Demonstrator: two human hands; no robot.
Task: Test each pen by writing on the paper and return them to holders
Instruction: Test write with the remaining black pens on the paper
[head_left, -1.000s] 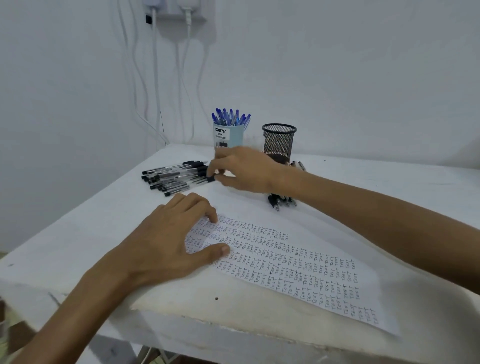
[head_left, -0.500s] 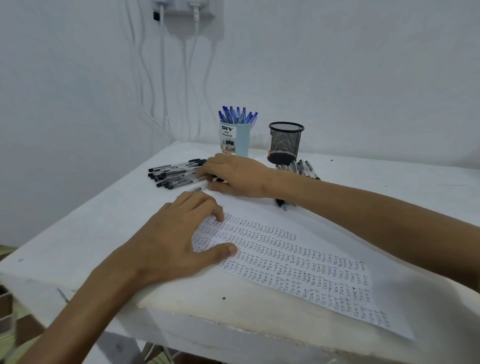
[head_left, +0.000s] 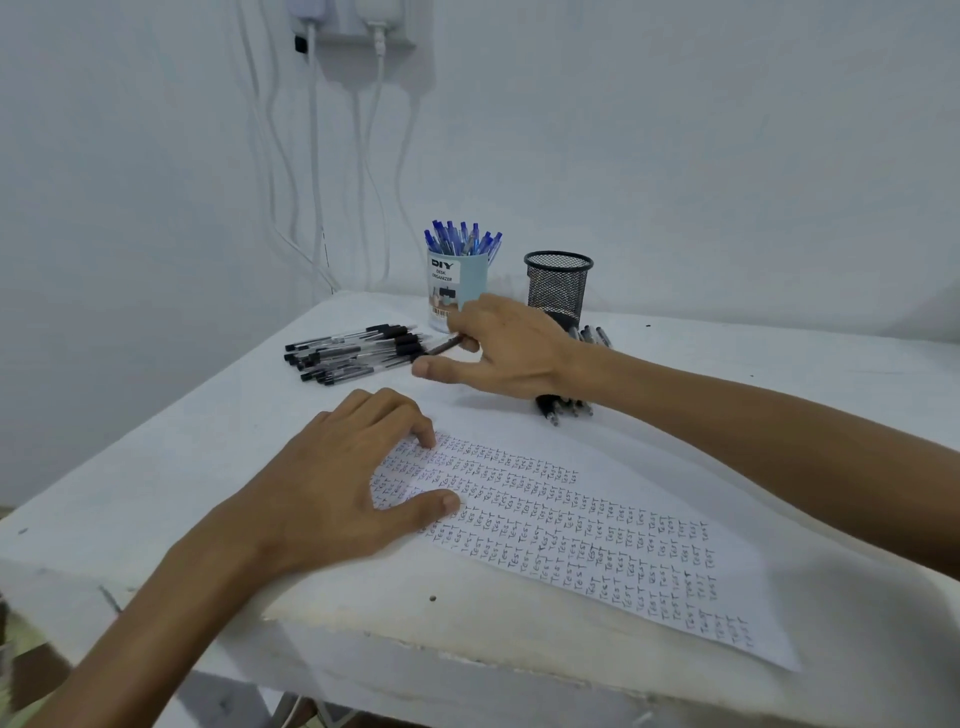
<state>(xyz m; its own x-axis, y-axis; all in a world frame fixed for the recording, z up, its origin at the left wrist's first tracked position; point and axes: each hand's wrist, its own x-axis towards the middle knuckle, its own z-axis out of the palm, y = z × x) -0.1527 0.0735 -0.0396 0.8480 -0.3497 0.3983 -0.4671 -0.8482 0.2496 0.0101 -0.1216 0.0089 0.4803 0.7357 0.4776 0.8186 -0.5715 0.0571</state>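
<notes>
Rows of TEST crowded the paper (head_left: 571, 525); blue pens (head_left: 462, 241) stood in their holder (head_left: 460, 291). Black pens (head_left: 353, 353) lay piled on the table (head_left: 156, 467), likely untested, and the mesh holder (head_left: 558, 286) looked unfilled. The right hand (head_left: 514, 353) kept its grip pinched on one dark pen (head_left: 444, 345) near the pile. The left hand (head_left: 337, 483) lay open, pressing the paper.

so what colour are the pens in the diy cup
The pens are blue, clearest in the head view.

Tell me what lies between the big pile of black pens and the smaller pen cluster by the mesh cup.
The right hand, holding one pen beside the pile; the head view shows it.
</notes>
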